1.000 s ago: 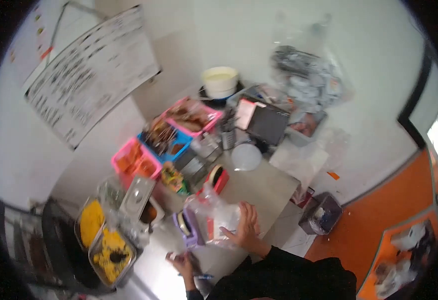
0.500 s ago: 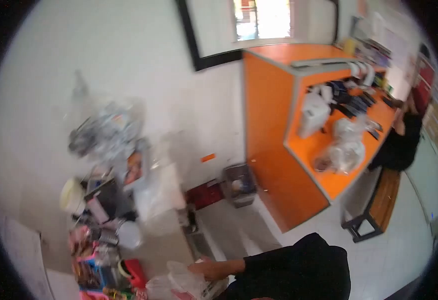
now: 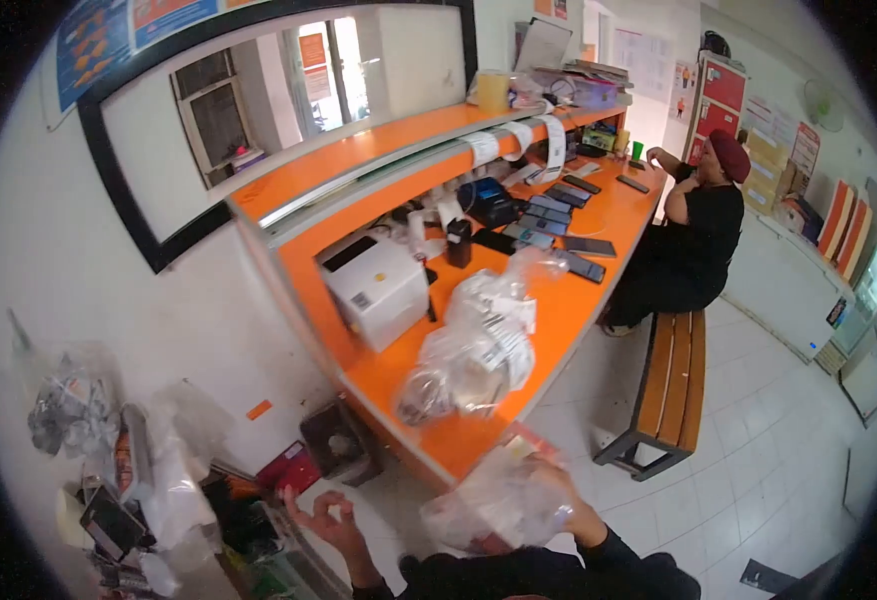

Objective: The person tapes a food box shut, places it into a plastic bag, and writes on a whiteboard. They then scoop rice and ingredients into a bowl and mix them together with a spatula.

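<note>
My right hand (image 3: 562,488) grips a clear plastic bag (image 3: 488,510) at the bottom of the head view, just off the near end of the orange counter (image 3: 445,448). Something pale and reddish shows through the bag, too blurred to name. Off to the left, my left hand (image 3: 330,525) is raised with its fingers bent and apart, holding nothing. More clear plastic bags (image 3: 483,345) with pale paper slips lie on the counter beyond my right hand.
A white box-shaped machine (image 3: 373,290) and several phones (image 3: 548,213) occupy the counter. A person in black (image 3: 693,225) sits at its far side on a wooden bench (image 3: 668,385). A grey bin (image 3: 336,440) stands by the wall, left of the counter.
The view has swung right, from the cluttered table to the orange counter. My right hand has carried the plastic bag away from that table. My left hand has come into view.
</note>
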The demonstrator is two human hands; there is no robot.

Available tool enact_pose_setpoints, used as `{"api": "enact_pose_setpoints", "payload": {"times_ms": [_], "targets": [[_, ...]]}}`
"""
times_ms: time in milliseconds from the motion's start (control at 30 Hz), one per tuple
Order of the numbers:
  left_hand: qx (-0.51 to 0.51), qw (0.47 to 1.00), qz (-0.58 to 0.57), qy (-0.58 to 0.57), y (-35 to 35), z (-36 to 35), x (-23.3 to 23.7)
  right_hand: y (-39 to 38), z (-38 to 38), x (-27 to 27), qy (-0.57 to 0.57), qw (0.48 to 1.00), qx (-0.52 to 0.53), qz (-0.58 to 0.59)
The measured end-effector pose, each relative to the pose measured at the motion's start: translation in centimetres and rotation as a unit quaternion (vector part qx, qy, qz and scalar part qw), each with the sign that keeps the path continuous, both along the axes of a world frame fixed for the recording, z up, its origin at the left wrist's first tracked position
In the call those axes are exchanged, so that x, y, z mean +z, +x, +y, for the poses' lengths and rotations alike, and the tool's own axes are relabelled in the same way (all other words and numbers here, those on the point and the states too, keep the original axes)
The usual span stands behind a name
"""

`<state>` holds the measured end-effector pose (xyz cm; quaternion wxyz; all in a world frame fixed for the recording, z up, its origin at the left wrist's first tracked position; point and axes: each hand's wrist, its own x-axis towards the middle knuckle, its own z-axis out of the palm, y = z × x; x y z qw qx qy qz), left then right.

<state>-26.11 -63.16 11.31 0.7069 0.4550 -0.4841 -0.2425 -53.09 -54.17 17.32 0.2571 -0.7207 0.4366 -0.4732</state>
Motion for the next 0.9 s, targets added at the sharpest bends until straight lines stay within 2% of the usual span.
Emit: {"api": "enact_pose_setpoints", "payload": {"times_ms": [33, 67, 133, 200, 267, 300, 333, 367, 400, 433, 467, 500, 567, 600, 667, 733, 800, 867, 900], "targets": [[-0.071, 0.997, 0.017, 0.003, -2.7, -0.7, 0.7, -2.8, 0.1, -0.2, -0.015, 0.998, -0.052, 0.024], [-0.073, 0.997, 0.018, 0.006, -5.2, -1.3, 1.6, -5.5, 0.2, -0.3, -0.028, 0.993, -0.104, 0.046], [-0.268, 0.959, 0.008, -0.089, -9.6, -2.2, 3.1, -10.9, -0.5, -0.4, -0.027, 0.971, -0.226, 0.069], [-0.342, 0.929, -0.086, -0.109, -13.1, -3.0, 3.3, -15.3, -1.1, 0.4, -0.022, 0.964, -0.262, 0.044], [-0.48, 0.866, -0.051, -0.128, -17.7, -3.4, 5.6, -18.9, -3.2, 1.4, -0.021, 0.956, -0.291, 0.02], [-0.478, 0.867, -0.049, -0.133, -18.9, -4.0, 6.3, -20.7, -4.7, 1.9, -0.018, 0.962, -0.27, -0.028], [-0.456, 0.823, -0.299, -0.157, -20.0, -4.8, 6.9, -22.3, -6.1, 2.3, -0.015, 0.966, -0.246, -0.076], [-0.403, 0.728, -0.528, -0.168, -21.2, -5.7, 7.0, -24.2, -8.3, 1.4, -0.042, 0.967, -0.211, -0.139], [-0.397, 0.733, -0.525, -0.17, -22.7, -6.4, 5.7, -25.8, -10.3, 0.9, -0.045, 0.968, -0.206, -0.134], [-0.461, 0.799, -0.368, -0.119, -24.8, -6.9, 3.4, -27.3, -12.5, 0.4, -0.013, 0.969, -0.191, -0.156], [-0.51, 0.835, -0.198, -0.066, -26.5, -7.4, 1.6, -28.5, -14.5, 0.0, 0.019, 0.968, -0.176, -0.179], [-0.505, 0.837, -0.197, -0.071, -28.1, -8.1, 1.9, -29.5, -16.7, -0.2, 0.027, 0.976, -0.162, -0.14], [-0.486, 0.865, -0.086, -0.094, -30.9, -9.4, 3.2, -31.7, -21.8, -3.0, 0.019, 0.978, -0.167, -0.12], [-0.48, 0.869, -0.079, -0.096, -31.8, -10.3, 3.2, -32.6, -23.9, -4.2, 0.02, 0.979, -0.175, -0.106], [-0.443, 0.88, -0.159, -0.056, -32.7, -12.1, 3.0, -32.6, -27.7, -5.3, 0.008, 0.978, -0.172, -0.116], [-0.397, 0.897, -0.19, -0.048, -33.6, -13.5, 3.4, -32.8, -30.7, -5.3, -0.003, 0.977, -0.165, -0.132], [-0.351, 0.908, -0.226, -0.034, -34.1, -14.6, 3.1, -33.2, -33.0, -4.6, -0.097, 0.988, -0.103, 0.058], [-0.291, 0.927, -0.23, -0.047, -34.5, -15.4, 1.6, -32.5, -33.7, -3.4, -0.11, 0.989, -0.064, 0.071], [-0.279, 0.93, -0.234, -0.043, -34.8, -15.4, 2.2, -32.6, -34.0, -3.7, -0.063, 0.987, -0.064, 0.137]]}}
